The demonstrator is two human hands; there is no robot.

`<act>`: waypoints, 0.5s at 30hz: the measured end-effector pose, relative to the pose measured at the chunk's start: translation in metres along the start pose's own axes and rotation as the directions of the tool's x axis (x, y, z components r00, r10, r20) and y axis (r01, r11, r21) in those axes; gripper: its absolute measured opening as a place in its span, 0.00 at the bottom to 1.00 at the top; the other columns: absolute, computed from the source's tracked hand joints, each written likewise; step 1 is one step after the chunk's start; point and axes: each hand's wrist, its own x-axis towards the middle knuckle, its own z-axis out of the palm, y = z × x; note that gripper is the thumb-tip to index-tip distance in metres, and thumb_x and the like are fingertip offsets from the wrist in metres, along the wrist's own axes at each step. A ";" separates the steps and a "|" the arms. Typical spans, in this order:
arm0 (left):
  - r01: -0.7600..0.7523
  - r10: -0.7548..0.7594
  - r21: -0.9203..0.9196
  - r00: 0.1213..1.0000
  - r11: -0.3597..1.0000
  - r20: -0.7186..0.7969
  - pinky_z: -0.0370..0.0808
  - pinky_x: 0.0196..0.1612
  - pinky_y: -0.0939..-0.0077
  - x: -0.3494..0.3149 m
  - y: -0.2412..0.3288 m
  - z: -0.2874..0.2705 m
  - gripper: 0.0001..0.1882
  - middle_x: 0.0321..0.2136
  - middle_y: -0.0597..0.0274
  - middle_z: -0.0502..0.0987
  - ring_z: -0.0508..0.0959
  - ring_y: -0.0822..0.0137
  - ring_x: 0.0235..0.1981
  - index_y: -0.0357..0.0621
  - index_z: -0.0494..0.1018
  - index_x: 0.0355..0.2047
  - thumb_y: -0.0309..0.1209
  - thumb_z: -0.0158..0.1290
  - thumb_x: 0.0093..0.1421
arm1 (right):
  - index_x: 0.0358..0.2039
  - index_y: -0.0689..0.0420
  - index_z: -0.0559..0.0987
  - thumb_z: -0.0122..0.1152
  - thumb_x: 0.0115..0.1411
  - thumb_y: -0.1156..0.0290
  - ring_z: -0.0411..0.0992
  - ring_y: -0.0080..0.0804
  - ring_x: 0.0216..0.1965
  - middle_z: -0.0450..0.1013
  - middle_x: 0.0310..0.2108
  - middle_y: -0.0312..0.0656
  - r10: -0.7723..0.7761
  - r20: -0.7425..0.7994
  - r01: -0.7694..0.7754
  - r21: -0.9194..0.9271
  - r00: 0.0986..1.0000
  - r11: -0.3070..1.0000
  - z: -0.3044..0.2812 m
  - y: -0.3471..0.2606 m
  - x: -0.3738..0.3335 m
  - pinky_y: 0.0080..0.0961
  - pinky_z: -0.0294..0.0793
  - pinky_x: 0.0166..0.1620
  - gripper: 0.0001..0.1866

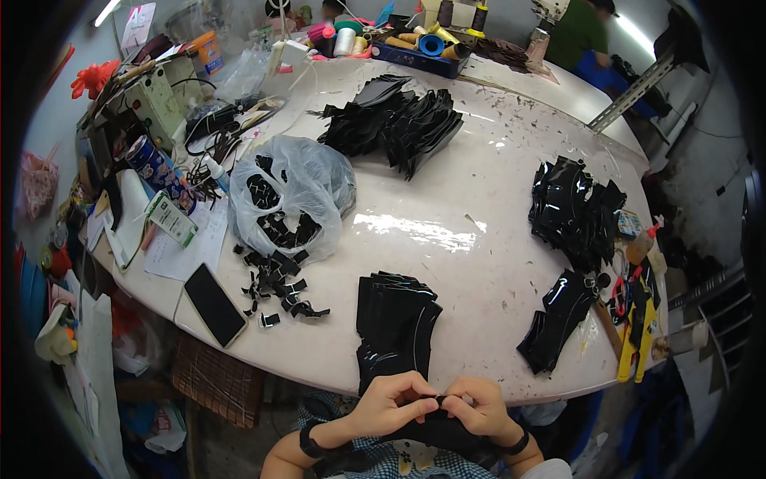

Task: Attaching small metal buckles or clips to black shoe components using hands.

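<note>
At the table's front edge, my left hand (pixel 396 405) and my right hand (pixel 477 405) are close together, thumbs and forefingers pinched on one small black piece (pixel 440 400). Fingers hide most of it; it resembles the little folded black strips (pixel 279 279) heaped at left. Just beyond my hands lies a stack of shiny black cut panels (pixel 394 319), its near end by my left hand. Black material also rests across my lap, below the hands. A clear plastic bag (pixel 327 180) holding more black strips stands behind the loose heap.
Larger piles of black panels lie at the far middle (pixel 391 120) and on the right (pixel 573 207), with a smaller stack (pixel 554 323) nearer. A phone (pixel 215 303) lies front left. Yellow-handled cutters (pixel 638 331) sit at the right edge. Thread spools fill a blue tray (pixel 415 60) at the back.
</note>
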 end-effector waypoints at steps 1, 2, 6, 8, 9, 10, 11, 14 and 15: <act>0.000 0.000 0.000 1.000 1.000 0.000 0.69 0.23 0.88 0.001 0.000 -0.001 0.07 0.22 0.64 0.71 0.71 0.80 0.20 0.35 0.69 0.31 0.26 0.51 0.54 | 0.21 0.62 0.72 0.56 0.51 0.73 0.63 0.21 0.14 0.65 0.15 0.37 -0.107 -0.026 0.104 -0.100 0.994 0.990 -0.002 -0.003 -0.001 0.17 0.59 0.18 0.06; 0.026 -0.020 -0.107 0.998 0.994 0.056 0.68 0.23 0.88 0.002 -0.001 -0.001 0.07 0.22 0.65 0.71 0.72 0.79 0.20 0.35 0.70 0.31 0.26 0.51 0.54 | 0.21 0.61 0.72 0.57 0.49 0.74 0.63 0.23 0.14 0.65 0.14 0.38 -0.214 -0.041 0.202 -0.200 0.976 0.959 -0.003 -0.006 -0.002 0.18 0.59 0.17 0.06; 0.031 -0.020 -0.115 0.995 0.993 0.095 0.69 0.22 0.88 0.005 0.002 0.001 0.07 0.23 0.64 0.72 0.72 0.78 0.20 0.35 0.71 0.31 0.26 0.51 0.53 | 0.22 0.60 0.73 0.58 0.48 0.73 0.64 0.26 0.14 0.65 0.15 0.38 -0.305 -0.049 0.276 -0.307 0.951 0.911 -0.005 -0.019 0.001 0.19 0.60 0.18 0.05; 0.015 -0.017 0.023 0.994 1.000 0.110 0.69 0.23 0.88 0.004 0.008 0.003 0.07 0.22 0.64 0.72 0.72 0.78 0.20 0.35 0.71 0.31 0.26 0.51 0.53 | 0.21 0.60 0.73 0.60 0.47 0.73 0.64 0.25 0.15 0.66 0.16 0.38 -0.040 0.015 0.042 -0.202 0.999 0.978 -0.006 -0.023 0.002 0.19 0.62 0.18 0.06; -0.005 -0.015 0.162 0.993 0.987 0.121 0.69 0.23 0.88 0.004 0.010 0.004 0.07 0.22 0.64 0.72 0.73 0.78 0.21 0.35 0.72 0.31 0.26 0.51 0.53 | 0.21 0.60 0.73 0.60 0.47 0.73 0.64 0.25 0.15 0.66 0.16 0.38 -0.038 0.016 0.041 -0.202 0.999 0.979 -0.007 -0.020 0.001 0.19 0.62 0.18 0.06; -0.017 -0.012 0.201 0.989 0.979 0.145 0.69 0.24 0.87 0.004 0.012 0.003 0.08 0.21 0.63 0.73 0.73 0.79 0.22 0.37 0.71 0.33 0.26 0.52 0.52 | 0.21 0.60 0.73 0.60 0.47 0.73 0.64 0.25 0.15 0.67 0.17 0.38 -0.111 0.039 0.117 -0.216 0.993 0.969 -0.007 -0.016 -0.001 0.18 0.62 0.18 0.06; -0.019 -0.010 0.201 0.990 0.979 0.139 0.69 0.24 0.87 0.004 0.016 0.004 0.08 0.21 0.63 0.73 0.73 0.79 0.22 0.37 0.71 0.33 0.26 0.52 0.52 | 0.21 0.60 0.73 0.61 0.46 0.73 0.64 0.24 0.15 0.67 0.17 0.38 -0.183 0.066 0.193 -0.226 0.981 0.955 -0.007 -0.014 -0.003 0.17 0.62 0.19 0.06; -0.248 0.274 0.429 0.962 0.869 -0.001 0.68 0.23 0.86 0.004 0.049 0.002 0.13 0.23 0.63 0.73 0.72 0.77 0.21 0.40 0.70 0.35 0.28 0.56 0.49 | 0.20 0.61 0.73 0.60 0.46 0.75 0.64 0.23 0.16 0.66 0.16 0.38 -0.190 -0.020 0.183 -0.195 0.982 0.964 -0.008 -0.019 -0.007 0.16 0.61 0.19 0.05; -0.361 0.432 0.493 0.901 0.792 -0.033 0.68 0.24 0.87 0.004 0.069 -0.001 0.14 0.23 0.63 0.73 0.72 0.77 0.21 0.39 0.70 0.34 0.27 0.58 0.47 | 0.20 0.61 0.73 0.60 0.46 0.75 0.64 0.23 0.16 0.66 0.16 0.38 -0.186 -0.022 0.178 -0.203 0.982 0.963 -0.010 -0.017 -0.008 0.16 0.61 0.19 0.05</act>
